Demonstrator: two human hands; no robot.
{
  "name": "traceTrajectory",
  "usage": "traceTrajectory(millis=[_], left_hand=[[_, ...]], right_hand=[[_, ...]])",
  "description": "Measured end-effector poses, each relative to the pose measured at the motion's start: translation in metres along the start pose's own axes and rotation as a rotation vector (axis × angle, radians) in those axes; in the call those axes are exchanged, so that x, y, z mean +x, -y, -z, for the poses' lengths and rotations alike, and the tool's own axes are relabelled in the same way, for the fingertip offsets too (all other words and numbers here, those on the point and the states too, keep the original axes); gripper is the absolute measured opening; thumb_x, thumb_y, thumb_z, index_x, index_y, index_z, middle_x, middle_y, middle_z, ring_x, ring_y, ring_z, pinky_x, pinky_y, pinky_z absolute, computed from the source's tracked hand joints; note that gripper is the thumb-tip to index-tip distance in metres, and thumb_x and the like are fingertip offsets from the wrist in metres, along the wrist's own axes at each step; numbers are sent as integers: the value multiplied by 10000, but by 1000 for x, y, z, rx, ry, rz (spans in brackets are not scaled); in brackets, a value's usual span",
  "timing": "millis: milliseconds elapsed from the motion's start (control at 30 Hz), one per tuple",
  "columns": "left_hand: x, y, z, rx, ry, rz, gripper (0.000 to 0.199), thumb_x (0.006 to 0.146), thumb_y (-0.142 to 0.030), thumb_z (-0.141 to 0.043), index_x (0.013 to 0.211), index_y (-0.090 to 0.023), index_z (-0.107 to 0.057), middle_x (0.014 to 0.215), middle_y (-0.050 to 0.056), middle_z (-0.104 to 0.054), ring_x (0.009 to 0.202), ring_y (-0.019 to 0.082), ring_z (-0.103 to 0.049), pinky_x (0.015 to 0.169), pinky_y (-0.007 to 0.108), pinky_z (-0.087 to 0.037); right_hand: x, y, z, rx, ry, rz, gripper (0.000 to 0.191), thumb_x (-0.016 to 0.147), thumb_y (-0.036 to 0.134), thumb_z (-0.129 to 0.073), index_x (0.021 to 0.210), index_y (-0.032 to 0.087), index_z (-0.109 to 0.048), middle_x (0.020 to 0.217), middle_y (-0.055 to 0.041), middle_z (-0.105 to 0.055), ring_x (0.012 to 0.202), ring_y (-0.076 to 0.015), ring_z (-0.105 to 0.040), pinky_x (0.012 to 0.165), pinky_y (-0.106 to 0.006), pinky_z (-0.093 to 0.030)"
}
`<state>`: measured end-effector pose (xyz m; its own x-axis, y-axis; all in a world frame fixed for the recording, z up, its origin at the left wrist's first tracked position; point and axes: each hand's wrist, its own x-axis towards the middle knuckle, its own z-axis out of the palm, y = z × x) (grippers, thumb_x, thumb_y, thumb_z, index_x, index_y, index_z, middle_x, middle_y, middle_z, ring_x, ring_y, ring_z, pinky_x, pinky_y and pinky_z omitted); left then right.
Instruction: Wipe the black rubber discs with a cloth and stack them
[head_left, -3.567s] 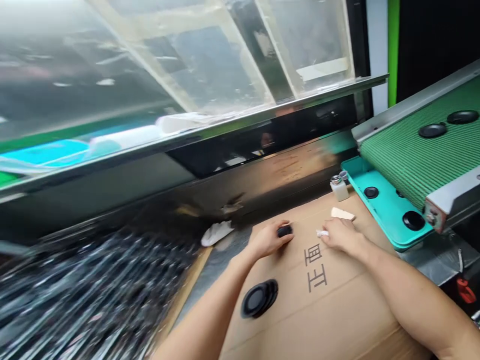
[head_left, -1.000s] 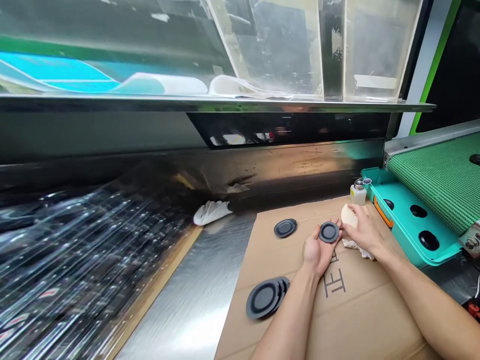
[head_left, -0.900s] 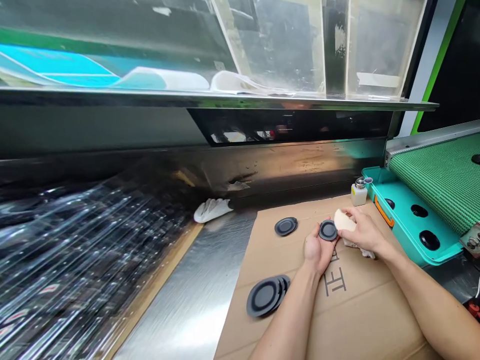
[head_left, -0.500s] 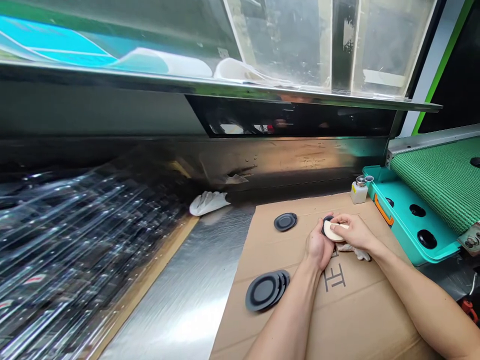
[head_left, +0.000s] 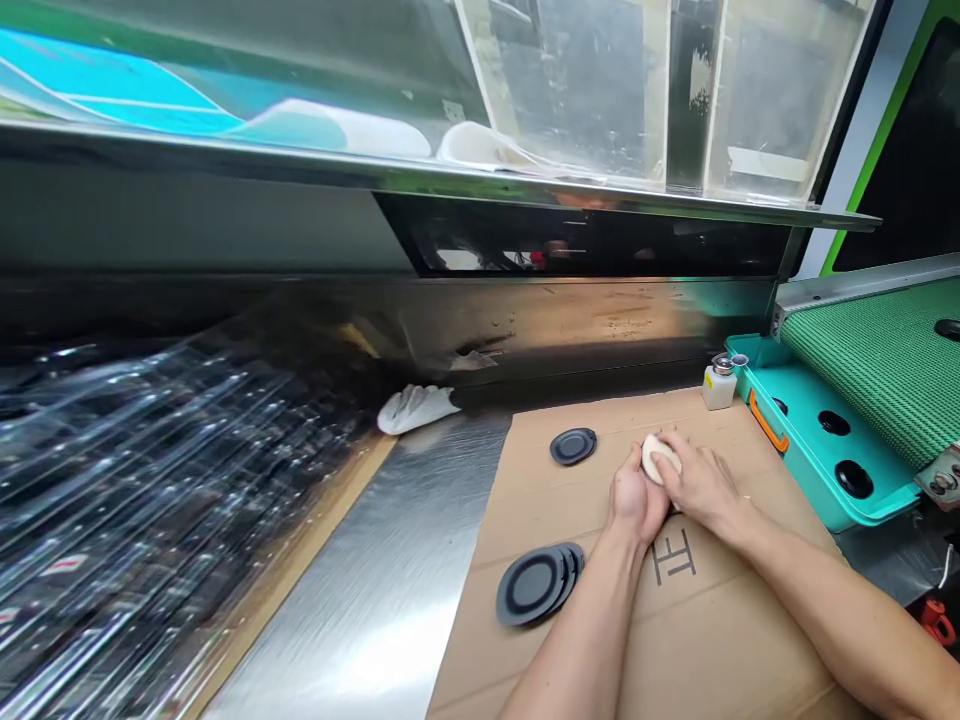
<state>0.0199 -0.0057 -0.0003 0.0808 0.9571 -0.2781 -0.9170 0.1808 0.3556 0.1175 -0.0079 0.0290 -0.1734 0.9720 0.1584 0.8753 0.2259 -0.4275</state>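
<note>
A round cream pad (head_left: 660, 458) is pressed under the fingers of my right hand (head_left: 701, 482), above the cardboard. My left hand (head_left: 636, 497) cups the pad's near side from the left, with its fingers mostly hidden; whatever lies beneath the pad cannot be seen now. To the left, a dark round disc (head_left: 573, 446) lies on the cardboard sheet (head_left: 555, 510). Nearer to me is a stack of several dark discs (head_left: 531, 587), fanned slightly to the right, beside my left forearm.
At the right, a teal tray (head_left: 814, 455) holding black round pieces stands beside a green conveyor belt (head_left: 885, 330). A white pump bottle (head_left: 719, 384) is at the cardboard's far corner. A white glove (head_left: 418, 408) and plastic-wrapped goods (head_left: 165, 500) lie left.
My right hand has shifted slightly left and turned over the cream pad, which now covers the dark disc seen under it before. The white cloth below my hands is now hidden.
</note>
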Motion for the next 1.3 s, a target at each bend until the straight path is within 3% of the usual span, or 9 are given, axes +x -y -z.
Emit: traceTrajectory(millis=[100,233,367,500,833,967,1067,1233,1300], left_hand=[[-2,0,0,0,-8,-21,389,1031,-296,-329,1102,-127,-672,1095,120,-730,1017,197,-695,986,355,-535],[0,-2,1,-17,8,26,410,1026,-327,-339,1132,-104,-667,1177,157,-707,1069,231,-685,981,378,-543],[2,-2,3,-3,-7,3,407,1032,-290,-322,1191,-102,-645,1171,167,-708,1059,228,-690,948,389,-565],[1,-1,2,35,19,28,395,1026,-295,-353,1190,-100,-654,1164,169,-712,1052,234,-696,959,389,-561],[0,1,4,100,18,-5,383,1030,-267,-351,1142,-84,-669,1112,159,-733,1039,228,-699,987,407,-548],[0,0,3,81,-11,9,385,1030,-276,-355,1109,-73,-672,1096,167,-731,1005,217,-707,961,371,-564],[-1,-2,3,56,-8,-3,392,1033,-273,-332,1158,-90,-656,1089,158,-731,960,221,-715,912,405,-590],[1,-5,4,15,-33,-24,387,1032,-270,-322,1175,-117,-647,1083,146,-729,941,221,-715,856,415,-607],[2,-5,5,26,-36,-30,386,1032,-287,-323,1140,-127,-658,1115,143,-722,978,217,-707,887,404,-594]], right_hand=[[2,3,-2,-124,-39,-104,432,1002,481,-371,1383,333,-511,996,-76,-735,876,-269,-683,764,-338,-448],[2,0,1,-117,16,25,437,992,488,-403,1400,358,-493,1058,-55,-735,875,-250,-685,775,-319,-441],[5,-6,5,-113,-42,-76,419,1000,492,-379,1343,328,-555,989,-71,-740,883,-263,-685,760,-319,-439],[7,-13,7,-32,-25,39,377,985,495,-428,1292,346,-588,1031,-41,-741,920,-246,-683,787,-302,-439],[7,-17,9,-32,-65,-79,390,992,511,-398,1262,319,-605,1012,-50,-742,918,-236,-677,752,-295,-429],[6,-21,7,19,-35,18,375,972,500,-454,1278,342,-604,1046,-37,-742,954,-239,-678,803,-303,-444],[12,-29,10,63,-102,-64,359,970,470,-461,1244,312,-630,1065,-54,-740,996,-252,-676,826,-320,-461],[11,-39,18,357,-175,47,360,936,384,-499,1245,259,-635,1144,-36,-719,1046,-218,-664,912,-322,-489],[7,-40,19,455,-118,74,339,898,359,-537,1177,234,-682,1112,-34,-722,1029,-218,-665,913,-332,-508]])
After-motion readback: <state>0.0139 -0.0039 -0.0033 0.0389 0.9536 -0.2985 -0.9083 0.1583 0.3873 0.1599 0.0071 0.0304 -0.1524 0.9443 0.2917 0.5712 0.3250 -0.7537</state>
